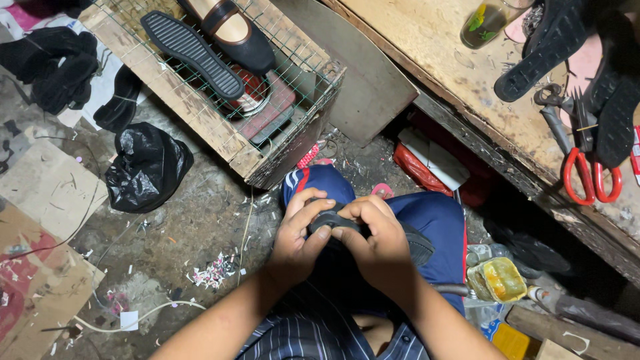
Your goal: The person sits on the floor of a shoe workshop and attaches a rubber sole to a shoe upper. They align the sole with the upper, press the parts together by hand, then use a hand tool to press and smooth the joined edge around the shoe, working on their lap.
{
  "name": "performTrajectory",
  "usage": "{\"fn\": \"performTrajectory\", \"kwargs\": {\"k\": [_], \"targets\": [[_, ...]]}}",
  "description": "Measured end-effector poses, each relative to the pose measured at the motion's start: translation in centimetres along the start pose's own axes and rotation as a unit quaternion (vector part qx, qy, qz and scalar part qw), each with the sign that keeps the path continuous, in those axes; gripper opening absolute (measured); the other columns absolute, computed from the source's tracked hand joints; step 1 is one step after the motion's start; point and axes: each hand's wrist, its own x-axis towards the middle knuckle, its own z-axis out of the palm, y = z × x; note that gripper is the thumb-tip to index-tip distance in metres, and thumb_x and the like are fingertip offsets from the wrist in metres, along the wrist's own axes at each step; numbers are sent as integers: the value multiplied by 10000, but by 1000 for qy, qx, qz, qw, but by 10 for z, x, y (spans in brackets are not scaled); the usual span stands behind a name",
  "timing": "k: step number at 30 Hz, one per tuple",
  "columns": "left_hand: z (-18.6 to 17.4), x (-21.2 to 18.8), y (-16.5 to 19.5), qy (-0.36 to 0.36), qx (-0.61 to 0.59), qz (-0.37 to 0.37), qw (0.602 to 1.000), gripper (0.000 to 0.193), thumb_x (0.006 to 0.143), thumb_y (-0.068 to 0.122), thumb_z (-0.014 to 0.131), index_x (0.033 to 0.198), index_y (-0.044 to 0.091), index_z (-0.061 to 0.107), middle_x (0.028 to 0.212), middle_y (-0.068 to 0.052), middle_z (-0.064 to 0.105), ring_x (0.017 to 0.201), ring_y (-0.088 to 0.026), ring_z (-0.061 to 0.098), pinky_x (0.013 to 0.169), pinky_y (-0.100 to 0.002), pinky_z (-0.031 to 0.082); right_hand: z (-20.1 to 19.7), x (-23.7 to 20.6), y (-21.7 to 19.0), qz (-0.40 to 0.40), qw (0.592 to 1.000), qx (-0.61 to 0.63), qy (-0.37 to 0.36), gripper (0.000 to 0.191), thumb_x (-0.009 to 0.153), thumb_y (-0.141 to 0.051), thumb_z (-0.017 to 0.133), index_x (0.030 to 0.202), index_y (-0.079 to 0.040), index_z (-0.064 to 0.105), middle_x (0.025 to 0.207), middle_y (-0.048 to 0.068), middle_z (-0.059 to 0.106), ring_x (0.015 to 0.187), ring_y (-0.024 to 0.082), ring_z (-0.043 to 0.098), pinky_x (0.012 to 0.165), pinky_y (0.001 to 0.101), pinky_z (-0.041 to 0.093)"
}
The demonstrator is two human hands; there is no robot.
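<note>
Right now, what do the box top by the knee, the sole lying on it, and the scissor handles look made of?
Box top: thin metal wire mesh, going by the open green-tinted grid, on a raw, stained wood frame. Black sole: likely matte rubber or foam; moulded ribbed tread. Scissor handles: glossy red, probably plastic or a coating. Both hands, left hand and right hand, grip a black shoe piece; material unclear.

You face a grimy concrete floor [180, 233] littered with scraps. Far left stands a wooden crate [200, 127] topped with wire mesh; a worn wooden workbench [427, 60] runs along the right. Flattened cardboard [40, 267] lies near left. Lighting dim, uneven.
</note>
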Motion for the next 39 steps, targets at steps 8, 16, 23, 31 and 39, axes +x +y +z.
{"fn": "performTrajectory", "kwargs": {"k": [8,16,23,31,39], "targets": [[5,0,-2,30,-46,-13,998,349,932,81,618,1274,11,599,1389,-185,481,1195,-254,558,1063,-369,465,6,-1,0,176,982,71,5,454,734,-135,827,1107,-40,588,858,49,636,766,131,600,705,266,529],[16,-4,0,105,19,21,994,322,948,55,558,1267,33,525,1366,-180,519,1201,-239,553,1081,-374,456,-2,-6,-1,88,996,12,13,543,722,-121,856,1188,-25,594,1002,94,666,899,174,660,836,296,547],[28,-3,-5,115,6,21,993,350,970,31,484,1319,20,456,1400,-195,485,1263,-256,515,1152,-385,391,-49,-24,20,-23,987,-156,17,437,724,-125,825,1133,-37,696,1179,138,669,1126,332,619,981,408,480],[32,1,-2,94,37,-3,995,347,978,41,471,1323,25,441,1401,-189,485,1265,-267,521,1147,-380,384,-40,-46,42,-15,978,-198,61,398,737,-204,852,1085,-35,757,1185,129,679,1135,324,605,991,419,434],[32,2,-4,92,38,9,995,348,981,48,472,1327,24,441,1392,-195,480,1271,-276,514,1162,-390,374,-35,-45,48,13,987,-137,88,234,732,-206,861,890,-82,741,1102,87,678,1080,272,615,971,399,427]]}}
